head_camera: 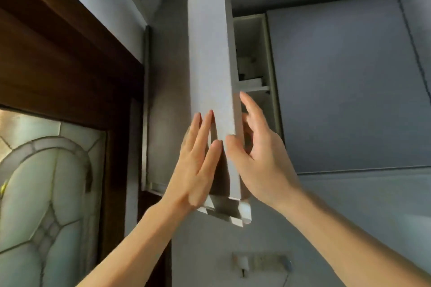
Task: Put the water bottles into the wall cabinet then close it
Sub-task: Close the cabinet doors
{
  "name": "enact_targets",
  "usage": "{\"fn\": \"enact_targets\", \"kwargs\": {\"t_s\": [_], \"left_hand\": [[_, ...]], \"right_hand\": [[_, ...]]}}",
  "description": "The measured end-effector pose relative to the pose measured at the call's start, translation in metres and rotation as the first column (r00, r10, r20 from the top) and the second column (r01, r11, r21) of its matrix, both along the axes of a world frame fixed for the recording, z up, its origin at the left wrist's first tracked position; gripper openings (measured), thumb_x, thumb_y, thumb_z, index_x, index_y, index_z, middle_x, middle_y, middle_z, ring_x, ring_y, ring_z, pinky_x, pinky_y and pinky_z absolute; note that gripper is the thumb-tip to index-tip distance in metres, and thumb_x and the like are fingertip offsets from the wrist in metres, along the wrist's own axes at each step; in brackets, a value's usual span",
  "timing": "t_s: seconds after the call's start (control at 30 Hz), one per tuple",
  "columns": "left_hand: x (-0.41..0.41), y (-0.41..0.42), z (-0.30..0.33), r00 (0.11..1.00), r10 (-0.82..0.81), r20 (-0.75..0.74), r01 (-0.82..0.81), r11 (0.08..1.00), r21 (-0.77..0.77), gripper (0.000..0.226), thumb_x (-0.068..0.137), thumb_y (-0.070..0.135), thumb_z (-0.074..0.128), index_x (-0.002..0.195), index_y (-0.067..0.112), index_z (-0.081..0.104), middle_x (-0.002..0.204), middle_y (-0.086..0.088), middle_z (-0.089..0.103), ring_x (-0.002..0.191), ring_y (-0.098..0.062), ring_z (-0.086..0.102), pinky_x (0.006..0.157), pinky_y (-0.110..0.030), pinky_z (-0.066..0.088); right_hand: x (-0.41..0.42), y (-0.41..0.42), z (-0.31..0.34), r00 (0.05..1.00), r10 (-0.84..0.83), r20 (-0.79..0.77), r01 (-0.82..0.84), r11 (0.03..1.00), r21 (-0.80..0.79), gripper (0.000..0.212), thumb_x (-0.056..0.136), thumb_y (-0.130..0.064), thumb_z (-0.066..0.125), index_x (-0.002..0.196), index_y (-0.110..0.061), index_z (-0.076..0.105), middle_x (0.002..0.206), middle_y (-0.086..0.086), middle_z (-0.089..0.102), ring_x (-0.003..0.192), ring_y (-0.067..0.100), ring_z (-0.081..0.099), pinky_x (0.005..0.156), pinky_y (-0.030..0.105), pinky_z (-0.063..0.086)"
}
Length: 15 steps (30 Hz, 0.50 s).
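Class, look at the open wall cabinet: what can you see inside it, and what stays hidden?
Inside the wall cabinet, a shelf carries dim, unclear items. The open door covers the rest, so no water bottles can be confirmed.

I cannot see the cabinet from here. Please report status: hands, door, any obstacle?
Left hand flat on door face. Right hand at door edge, fingers loose. Door half open. No bottles visible; nothing blocking.
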<state>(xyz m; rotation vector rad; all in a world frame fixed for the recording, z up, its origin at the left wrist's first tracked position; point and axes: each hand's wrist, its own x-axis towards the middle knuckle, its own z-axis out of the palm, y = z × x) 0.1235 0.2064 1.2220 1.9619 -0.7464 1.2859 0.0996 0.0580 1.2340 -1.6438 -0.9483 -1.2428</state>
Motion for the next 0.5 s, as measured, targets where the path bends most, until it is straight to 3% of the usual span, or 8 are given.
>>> {"fn": "enact_targets", "kwargs": {"t_s": [0.07,0.13,0.2,0.33,0.43,0.5], "left_hand": [[0.025,-0.019,-0.006,0.998,0.052,0.044,-0.054,0.998,0.043,0.059,0.104,0.062,0.023,0.156,0.054,-0.003,0.166,0.029,-0.012,0.153,0.002,-0.012,0.127,-0.044,0.003],[0.049,-0.035,-0.01,0.995,0.094,0.044,-0.097,0.993,0.068,0.062,0.099,0.07,0.016,0.155,0.057,-0.007,0.165,0.028,-0.018,0.153,-0.002,-0.016,0.125,-0.041,-0.002],[0.072,-0.048,-0.014,0.994,0.103,0.021,-0.104,0.992,0.074,0.063,0.097,0.072,0.018,0.153,0.059,-0.008,0.164,0.027,-0.021,0.155,-0.008,-0.015,0.122,-0.038,-0.004],[0.122,-0.065,-0.019,0.993,0.088,-0.075,-0.09,0.996,-0.022,0.069,0.096,0.07,0.03,0.157,0.054,0.001,0.17,0.01,-0.007,0.157,-0.017,-0.004,0.127,-0.044,0.009],[0.159,-0.07,-0.023,0.966,0.247,-0.073,-0.248,0.969,-0.002,0.072,0.099,0.064,0.037,0.16,0.042,0.006,0.171,0.003,-0.008,0.156,-0.02,-0.009,0.127,-0.047,0.008],[0.179,-0.075,-0.026,0.94,0.339,-0.046,-0.337,0.941,0.038,0.072,0.101,0.057,0.04,0.161,0.038,0.005,0.171,0.001,-0.011,0.156,-0.022,-0.01,0.127,-0.047,0.007]], "right_hand": [[0.018,-0.027,-0.004,0.99,-0.137,0.022,0.137,0.991,-0.002,0.062,0.104,-0.028,0.055,0.16,-0.027,0.028,0.158,-0.009,0.044,0.134,-0.009,0.041,0.101,0.0,0.038],[0.038,-0.051,-0.007,0.962,-0.271,0.025,0.271,0.962,-0.018,0.059,0.106,-0.029,0.053,0.16,-0.024,0.031,0.156,-0.008,0.046,0.131,-0.011,0.036,0.093,-0.008,0.028],[0.06,-0.071,-0.008,0.94,-0.341,-0.027,0.34,0.94,-0.033,0.059,0.106,-0.03,0.051,0.161,-0.026,0.028,0.157,-0.008,0.044,0.135,0.0,0.042,0.096,-0.001,0.026],[0.11,-0.102,-0.009,0.926,-0.318,-0.202,0.303,0.948,-0.1,0.072,0.105,-0.021,0.051,0.164,-0.031,0.01,0.151,0.001,0.043,0.137,0.016,0.036,0.102,0.02,0.028],[0.149,-0.119,-0.011,0.905,-0.332,-0.267,0.308,0.943,-0.128,0.079,0.103,-0.021,0.05,0.163,-0.034,0.001,0.125,0.002,0.047,0.122,0.02,0.035,0.092,0.029,0.032],[0.171,-0.126,-0.011,0.894,-0.361,-0.266,0.333,0.932,-0.147,0.082,0.101,-0.021,0.052,0.164,-0.03,0.0,0.118,0.0,0.043,0.117,0.02,0.031,0.091,0.033,0.034]]}}
